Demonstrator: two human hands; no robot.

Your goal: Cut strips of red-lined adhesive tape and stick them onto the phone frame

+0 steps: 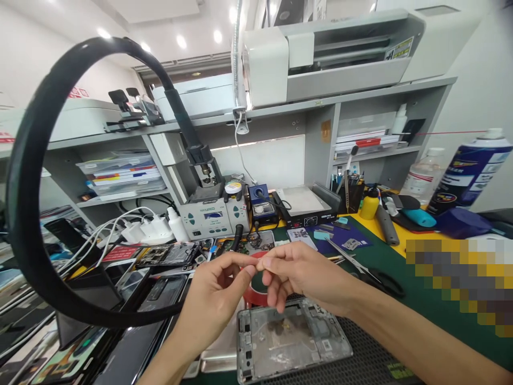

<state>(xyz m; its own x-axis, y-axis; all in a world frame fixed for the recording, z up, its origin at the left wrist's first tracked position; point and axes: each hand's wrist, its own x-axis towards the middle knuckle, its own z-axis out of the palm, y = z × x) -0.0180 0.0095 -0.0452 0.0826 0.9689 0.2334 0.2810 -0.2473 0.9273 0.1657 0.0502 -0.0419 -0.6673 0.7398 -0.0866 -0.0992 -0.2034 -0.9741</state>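
Observation:
My left hand [214,294] and my right hand [302,270] meet at their fingertips above the bench. Both are closed in a pinch; whatever sits between the fingers is too small or hidden to make out. Just behind and below the fingertips shows a roll of red tape [255,295], partly covered by the hands; whether they touch it I cannot tell. Under my hands lies a bare grey metal phone frame [294,334], with its inner side up and brownish marks near its upper middle.
Scissors [366,270] lie right of my right hand on a green mat [433,299]. Several phones and phone parts [150,307] crowd the left side, under a thick black hose [30,176]. A soldering station [216,216], yellow bottle [368,202] and spray can [467,171] stand behind.

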